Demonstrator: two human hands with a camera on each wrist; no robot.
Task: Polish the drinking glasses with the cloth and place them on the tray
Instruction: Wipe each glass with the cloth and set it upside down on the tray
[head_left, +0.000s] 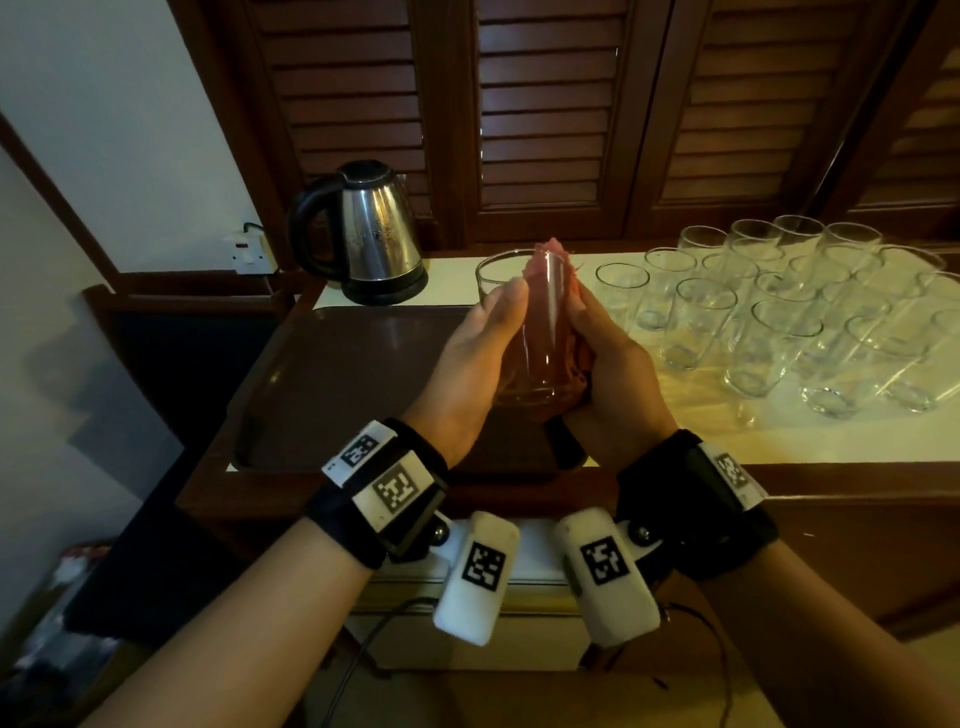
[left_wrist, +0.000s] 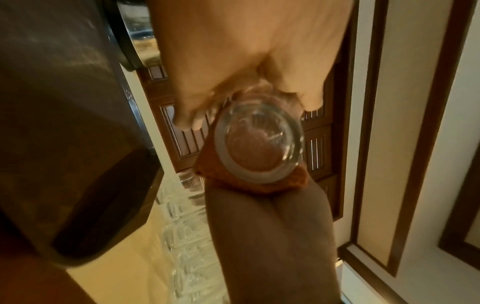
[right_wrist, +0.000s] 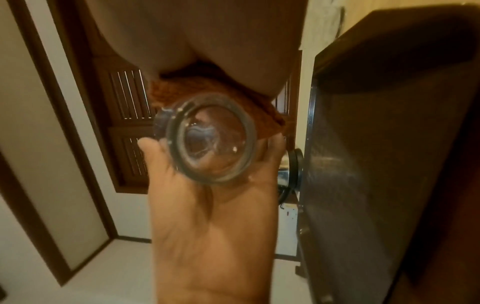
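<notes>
I hold a clear drinking glass (head_left: 540, 332) between both hands above the dark brown tray (head_left: 332, 374). My left hand (head_left: 493, 332) grips its left side, thumb along the wall. My right hand (head_left: 602, 358) presses a pink-red cloth (head_left: 553, 247) against the right side; the cloth sticks up past the rim. The left wrist view looks at the glass base (left_wrist: 259, 142), with the cloth (left_wrist: 254, 185) under it and the right hand (left_wrist: 267, 236) behind. In the right wrist view the left hand (right_wrist: 207, 226) cradles the glass (right_wrist: 213, 139), and the cloth (right_wrist: 187, 86) lies against my right palm.
Several upright clear glasses (head_left: 779, 312) crowd the white counter (head_left: 675, 436) on the right. A steel kettle (head_left: 369, 234) stands behind the tray, near a wall socket (head_left: 244, 249). Louvred wooden doors run along the back. The tray holds no glasses.
</notes>
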